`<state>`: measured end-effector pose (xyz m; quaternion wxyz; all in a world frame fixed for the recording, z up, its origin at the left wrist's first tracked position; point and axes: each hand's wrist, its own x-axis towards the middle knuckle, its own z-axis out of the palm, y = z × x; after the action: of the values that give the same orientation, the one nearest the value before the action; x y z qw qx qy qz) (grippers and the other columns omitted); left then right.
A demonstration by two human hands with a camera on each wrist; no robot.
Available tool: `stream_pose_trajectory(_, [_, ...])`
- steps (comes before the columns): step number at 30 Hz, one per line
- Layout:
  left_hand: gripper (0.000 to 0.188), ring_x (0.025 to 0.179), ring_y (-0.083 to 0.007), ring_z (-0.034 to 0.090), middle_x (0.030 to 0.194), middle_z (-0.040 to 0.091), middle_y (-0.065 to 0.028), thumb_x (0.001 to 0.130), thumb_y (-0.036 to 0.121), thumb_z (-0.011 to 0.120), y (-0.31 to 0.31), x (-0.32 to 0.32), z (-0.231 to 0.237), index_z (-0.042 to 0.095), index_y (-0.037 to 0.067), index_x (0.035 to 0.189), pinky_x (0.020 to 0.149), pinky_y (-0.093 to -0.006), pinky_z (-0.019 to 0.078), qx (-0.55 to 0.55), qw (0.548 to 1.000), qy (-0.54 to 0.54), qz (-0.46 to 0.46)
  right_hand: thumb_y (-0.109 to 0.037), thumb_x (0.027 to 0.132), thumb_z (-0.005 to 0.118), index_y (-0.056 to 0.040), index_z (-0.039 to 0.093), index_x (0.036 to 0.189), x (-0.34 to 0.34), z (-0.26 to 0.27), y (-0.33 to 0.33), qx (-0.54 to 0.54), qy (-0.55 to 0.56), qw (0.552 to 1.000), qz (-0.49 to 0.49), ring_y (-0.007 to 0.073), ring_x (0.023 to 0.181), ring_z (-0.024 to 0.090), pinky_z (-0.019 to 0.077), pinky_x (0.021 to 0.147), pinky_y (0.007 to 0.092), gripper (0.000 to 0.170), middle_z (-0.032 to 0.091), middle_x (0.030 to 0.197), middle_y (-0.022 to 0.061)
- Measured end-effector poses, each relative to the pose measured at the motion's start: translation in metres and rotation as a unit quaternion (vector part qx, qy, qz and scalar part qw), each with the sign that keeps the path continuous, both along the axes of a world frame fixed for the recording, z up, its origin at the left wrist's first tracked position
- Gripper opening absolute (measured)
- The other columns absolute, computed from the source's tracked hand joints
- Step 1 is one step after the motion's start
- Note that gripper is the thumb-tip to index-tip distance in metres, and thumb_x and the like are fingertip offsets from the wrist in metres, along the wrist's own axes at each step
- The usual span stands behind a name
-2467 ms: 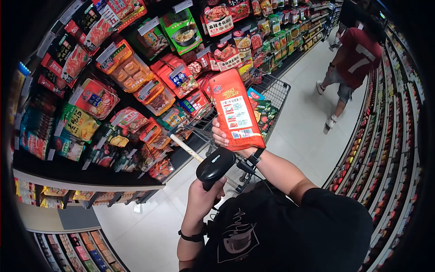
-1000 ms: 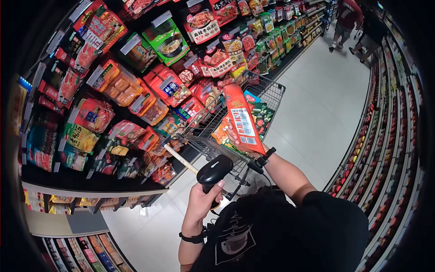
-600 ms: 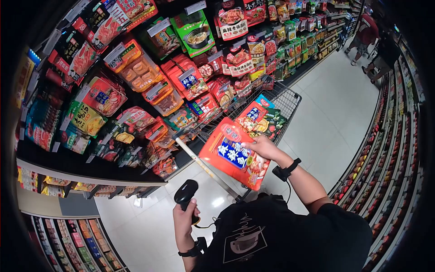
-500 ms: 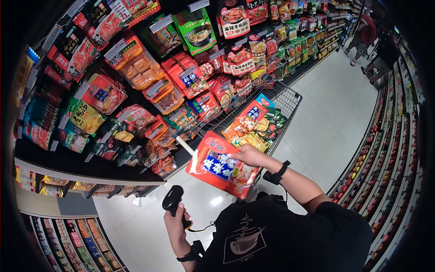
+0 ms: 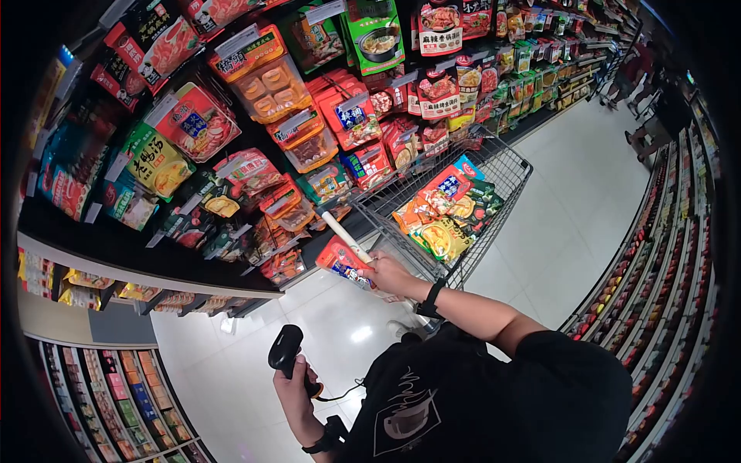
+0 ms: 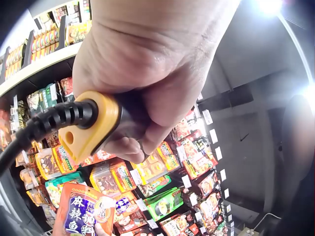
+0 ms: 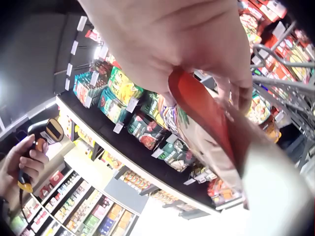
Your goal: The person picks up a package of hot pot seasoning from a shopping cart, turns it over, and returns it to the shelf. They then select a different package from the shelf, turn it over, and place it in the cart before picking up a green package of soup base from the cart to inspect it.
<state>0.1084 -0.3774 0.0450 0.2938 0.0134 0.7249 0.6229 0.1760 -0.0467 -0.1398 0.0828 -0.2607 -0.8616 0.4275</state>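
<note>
I am in a supermarket aisle (image 5: 563,201): a rack (image 5: 177,266) of hanging food pouches (image 5: 262,81) bears price tags (image 5: 325,11), long shelves (image 5: 679,224) of packed goods (image 5: 656,255) line the other side, a wire shopping cart (image 5: 346,234) holds more packets (image 5: 455,207), and my left hand (image 5: 296,390) grips a corded scanner (image 5: 285,347).

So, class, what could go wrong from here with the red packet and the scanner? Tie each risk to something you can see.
The red packet might drop to the floor: the right grip holds it right by the white cart handle, outside the basket.

The cable might snag if the left grip swings the black scanner away, since it hangs loosely near the shirt.
</note>
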Motion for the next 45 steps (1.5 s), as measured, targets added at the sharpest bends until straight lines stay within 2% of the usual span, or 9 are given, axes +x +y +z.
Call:
stream_pose_trajectory(3, [0.033, 0.061, -0.0087, 0.058, 0.076, 0.059, 0.0, 0.104, 0.017, 0.069, -0.004, -0.009, -0.001, 0.062, -0.003, 0.13, 0.054, -0.0243, 0.0461, -0.013, 1.0, -0.004, -0.007, -0.05, 0.105, 0.061, -0.0032, 0.081, 0.098, -0.008, -0.009, -0.009, -0.176, -0.013, 0.984, -0.011, 0.0359, 0.111, 0.064, 0.0522, 0.097, 0.0431, 0.051, 0.062, 0.117, 0.0221])
stream_pose_trajectory(6, [0.033, 0.061, -0.0087, 0.058, 0.076, 0.059, 0.0002, 0.104, 0.018, 0.069, -0.005, -0.022, -0.004, 0.063, -0.003, 0.129, 0.053, -0.0249, 0.0459, -0.018, 1.0, -0.003, -0.016, -0.051, 0.105, 0.058, -0.0061, 0.08, 0.099, -0.017, -0.031, -0.018, -0.045, -0.028, 0.996, -0.074, 0.0353, 0.099, 0.068, 0.0538, 0.092, 0.0456, 0.051, 0.061, 0.114, 0.0193])
stream_pose_trajectory(9, [0.033, 0.06, -0.0086, 0.057, 0.076, 0.059, 0.0003, 0.104, 0.018, 0.069, -0.003, -0.039, -0.007, 0.063, -0.002, 0.129, 0.05, -0.0255, 0.0459, -0.02, 0.999, -0.002, -0.037, -0.054, 0.105, 0.057, -0.0082, 0.08, 0.099, -0.018, -0.013, -0.022, -0.071, -0.017, 0.991, -0.114, 0.0367, 0.097, 0.069, 0.0541, 0.088, 0.0485, 0.052, 0.061, 0.111, 0.0186])
stream_pose_trajectory(12, [0.033, 0.059, -0.0085, 0.056, 0.076, 0.058, 0.0004, 0.104, 0.019, 0.069, 0.004, -0.045, 0.002, 0.063, -0.001, 0.129, 0.048, -0.0262, 0.0462, -0.042, 0.998, -0.007, -0.046, -0.054, 0.105, 0.058, -0.0094, 0.08, 0.098, -0.021, -0.014, -0.019, -0.12, -0.046, 0.983, -0.132, 0.0372, 0.097, 0.069, 0.0542, 0.088, 0.0485, 0.05, 0.062, 0.105, 0.0186])
stream_pose_trajectory(22, [0.019, 0.052, -0.0109, 0.056, 0.067, 0.059, -0.0022, 0.101, 0.021, 0.074, -0.017, -0.044, 0.01, 0.066, 0.004, 0.102, 0.045, -0.028, 0.0473, -0.027, 0.999, -0.033, 0.011, -0.053, 0.101, 0.066, -0.0102, 0.081, 0.111, -0.005, -0.013, 0.009, -0.019, -0.031, 0.982, -0.186, 0.0373, 0.101, 0.068, 0.0523, 0.09, 0.0475, 0.047, 0.067, 0.106, 0.0182])
stream_pose_trajectory(25, [0.031, 0.057, -0.0089, 0.055, 0.074, 0.055, 0.0008, 0.102, 0.019, 0.07, -0.028, -0.044, 0.002, 0.064, 0.002, 0.127, 0.045, -0.0273, 0.0464, -0.044, 0.998, -0.038, -0.003, -0.053, 0.101, 0.066, -0.008, 0.081, 0.106, 0.007, -0.005, 0.024, 0.008, -0.048, 0.982, -0.181, 0.0367, 0.101, 0.068, 0.0525, 0.09, 0.0467, 0.047, 0.068, 0.106, 0.0177])
stream_pose_trajectory(32, [0.018, 0.049, -0.0103, 0.054, 0.067, 0.061, -0.0046, 0.099, 0.017, 0.075, -0.016, -0.047, 0.005, 0.067, 0.002, 0.102, 0.043, -0.0271, 0.0444, -0.045, 0.997, -0.053, 0.019, -0.054, 0.1, 0.067, -0.0085, 0.081, 0.106, 0.053, -0.004, 0.066, 0.002, -0.068, 0.98, -0.187, 0.0351, 0.099, 0.07, 0.0538, 0.088, 0.0466, 0.048, 0.068, 0.105, 0.0153])
stream_pose_trajectory(41, [0.017, 0.053, -0.011, 0.055, 0.068, 0.06, -0.0033, 0.1, 0.017, 0.073, 0.03, -0.072, 0.005, 0.066, 0.001, 0.1, 0.044, -0.0277, 0.0448, -0.062, 0.995, -0.058, -0.042, -0.042, 0.101, 0.071, 0.0012, 0.076, 0.11, 0.123, -0.024, 0.153, 0.012, -0.004, 0.988, -0.153, 0.0375, 0.092, 0.065, 0.0506, 0.087, 0.0441, 0.045, 0.065, 0.094, 0.0201])
stream_pose_trajectory(45, [0.016, 0.055, -0.0108, 0.055, 0.069, 0.059, -0.0022, 0.101, 0.016, 0.072, 0.069, -0.091, 0.008, 0.066, 0.001, 0.1, 0.045, -0.0282, 0.0447, -0.084, 0.991, -0.055, -0.085, -0.042, 0.1, 0.072, 0.001, 0.075, 0.112, 0.153, -0.016, 0.181, 0.015, -0.04, 0.985, -0.168, 0.0362, 0.099, 0.065, 0.0503, 0.089, 0.0427, 0.045, 0.064, 0.108, 0.0184])
